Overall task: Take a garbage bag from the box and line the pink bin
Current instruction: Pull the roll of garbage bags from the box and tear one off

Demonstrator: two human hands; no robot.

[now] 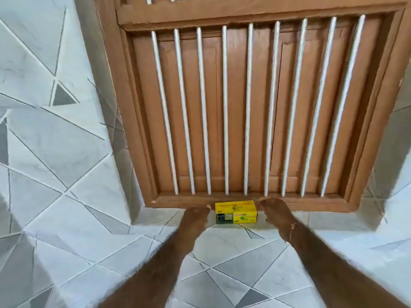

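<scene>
— Yellow cardboard, is that the box (pixel 235 212)?

— Yes, yellow with a dark green patch at its lower corner on the left-hand side. It sits on the tiled ledge (pixel 231 243), right between the two hands, with its back close against the bottom rail of the wooden window frame (pixel 235 103).

— Is it open? Anything showing inside?

— It looks closed from here. The bags are not visible, and the print on the front is too small and blurred to read.

— What are the hands doing?

— The left hand (pixel 195 218) is just beside the box's left end, fingers curled downward toward the ledge, holding nothing. Whether a fingertip touches the cardboard I cannot tell. The right hand (pixel 277 213) is just beside the right end, fingers spread loosely and bent, also holding nothing; there seems to be a thin gap between it and the box.

— So neither has gripped it?

— Neither is closed around it. Both are loosely open, flanking it.

— Anything else around?

— Beyond the hands, white bars (pixel 225 107) run up the frame. Grey and white patterned tiles cover the ledge under the forearms and the walls on both sides. The forearms are cut off by the bottom edge, and the left one is smeared by motion.
</scene>
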